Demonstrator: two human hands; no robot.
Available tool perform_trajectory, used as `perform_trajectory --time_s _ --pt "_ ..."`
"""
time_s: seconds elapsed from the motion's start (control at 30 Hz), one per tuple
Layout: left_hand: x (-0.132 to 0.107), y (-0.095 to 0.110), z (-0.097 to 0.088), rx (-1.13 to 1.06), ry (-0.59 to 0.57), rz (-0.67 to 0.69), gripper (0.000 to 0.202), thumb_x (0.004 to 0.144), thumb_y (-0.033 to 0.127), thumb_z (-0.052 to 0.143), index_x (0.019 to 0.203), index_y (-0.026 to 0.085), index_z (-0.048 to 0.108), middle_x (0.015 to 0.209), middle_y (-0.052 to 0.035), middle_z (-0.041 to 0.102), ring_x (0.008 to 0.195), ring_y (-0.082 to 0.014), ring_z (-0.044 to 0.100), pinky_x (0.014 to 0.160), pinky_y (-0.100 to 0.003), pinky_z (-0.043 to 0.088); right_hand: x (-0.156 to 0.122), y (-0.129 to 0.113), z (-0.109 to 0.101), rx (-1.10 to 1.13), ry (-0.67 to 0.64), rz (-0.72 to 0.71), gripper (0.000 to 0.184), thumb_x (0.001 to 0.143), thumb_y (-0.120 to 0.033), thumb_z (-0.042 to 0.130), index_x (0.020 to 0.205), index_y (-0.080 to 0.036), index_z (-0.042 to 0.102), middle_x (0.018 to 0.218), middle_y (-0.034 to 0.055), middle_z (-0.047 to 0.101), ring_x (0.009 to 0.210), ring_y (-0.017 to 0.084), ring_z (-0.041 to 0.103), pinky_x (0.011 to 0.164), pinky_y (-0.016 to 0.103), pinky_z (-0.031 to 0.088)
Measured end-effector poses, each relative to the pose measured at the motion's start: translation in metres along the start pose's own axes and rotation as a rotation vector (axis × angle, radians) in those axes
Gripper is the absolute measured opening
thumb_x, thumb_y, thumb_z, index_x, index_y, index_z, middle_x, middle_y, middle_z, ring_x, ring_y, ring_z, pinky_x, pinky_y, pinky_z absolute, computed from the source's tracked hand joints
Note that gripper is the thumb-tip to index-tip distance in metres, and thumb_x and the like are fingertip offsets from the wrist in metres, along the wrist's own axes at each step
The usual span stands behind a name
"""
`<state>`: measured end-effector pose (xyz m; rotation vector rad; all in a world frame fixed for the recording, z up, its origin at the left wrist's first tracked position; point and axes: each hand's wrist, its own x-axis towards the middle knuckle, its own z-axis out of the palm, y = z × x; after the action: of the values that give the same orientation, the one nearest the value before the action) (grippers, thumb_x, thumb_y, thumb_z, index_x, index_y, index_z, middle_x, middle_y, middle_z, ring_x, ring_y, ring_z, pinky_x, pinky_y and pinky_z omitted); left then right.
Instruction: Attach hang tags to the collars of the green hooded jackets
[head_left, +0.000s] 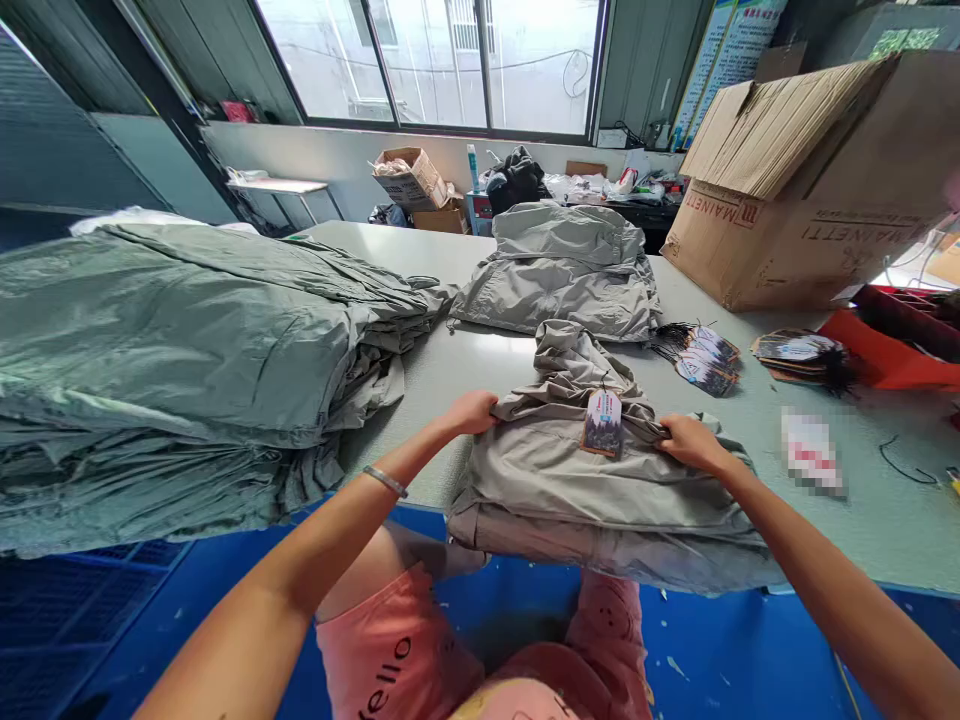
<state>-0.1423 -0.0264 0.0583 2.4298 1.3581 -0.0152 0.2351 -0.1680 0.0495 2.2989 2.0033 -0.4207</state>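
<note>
A light grey garment (540, 470) lies folded on a low pile of like cloth at the table's front edge. My left hand (474, 411) is closed on its left side, fingers pinching the fabric. On the right side, my right hand (690, 440) grips a bunched fold of the same garment. Between the hands a printed hang tag (602, 422) with a dark string rests on the cloth. Loose, crumpled fabric stands up behind the tag. Whether the garment is a jacket or trousers, I cannot tell.
A tall stack of grey-green garments (187, 340) covers the table's left. Behind my hands lies another folded grey pile (562, 270). Bundled hang tags (705, 360) and more tags (799, 355) sit to the right, near a red-orange bag (877, 350) and a large cardboard box (802, 220).
</note>
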Motion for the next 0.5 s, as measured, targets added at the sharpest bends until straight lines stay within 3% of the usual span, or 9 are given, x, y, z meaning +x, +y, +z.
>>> perform_trajectory --time_s 0.13,0.27,0.37,0.5 --pt "-0.034 0.007 -0.016 0.098 0.050 0.013 0.019 0.073 0.018 0.050 0.078 0.013 0.067 0.094 -0.0116 0.066 0.085 -0.0262 0.063 0.073 -0.031 0.045 -0.026 0.000 -0.002 -0.042 0.091 -0.078 0.014 0.086 -0.024 0.055 0.092 -0.016 0.065 0.105 0.0114 0.068 0.091 0.021 0.064 0.071 0.026 0.035" --pt "-0.060 0.012 -0.047 0.113 0.130 0.027 0.014 0.073 0.019 0.049 0.074 0.016 0.062 0.089 -0.0084 0.065 0.083 -0.0230 0.062 0.072 -0.029 0.046 -0.043 0.002 -0.021 0.036 0.126 -0.104 0.012 0.086 -0.025 0.050 0.087 -0.019 0.061 0.087 0.0086 0.071 0.081 0.023 0.063 0.065 0.028 0.033" --pt "-0.065 0.013 -0.072 -0.076 0.148 0.002 0.008 0.068 0.024 0.052 0.070 0.017 0.056 0.075 -0.0035 0.061 0.073 -0.0205 0.061 0.062 -0.026 0.048 -0.044 0.000 -0.041 0.139 0.183 -0.118 0.011 0.083 -0.026 0.048 0.082 -0.020 0.057 0.081 0.0067 0.069 0.074 0.022 0.061 0.063 0.028 0.033" --pt "-0.052 0.010 -0.106 -0.498 0.105 -0.074 0.019 0.062 0.032 0.055 0.073 0.016 0.055 0.063 0.0026 0.054 0.055 -0.0167 0.058 0.048 -0.026 0.049 -0.025 -0.008 -0.067 0.211 0.288 -0.136 0.012 0.082 -0.027 0.045 0.080 -0.021 0.055 0.078 0.0055 0.068 0.070 0.022 0.060 0.062 0.029 0.035"
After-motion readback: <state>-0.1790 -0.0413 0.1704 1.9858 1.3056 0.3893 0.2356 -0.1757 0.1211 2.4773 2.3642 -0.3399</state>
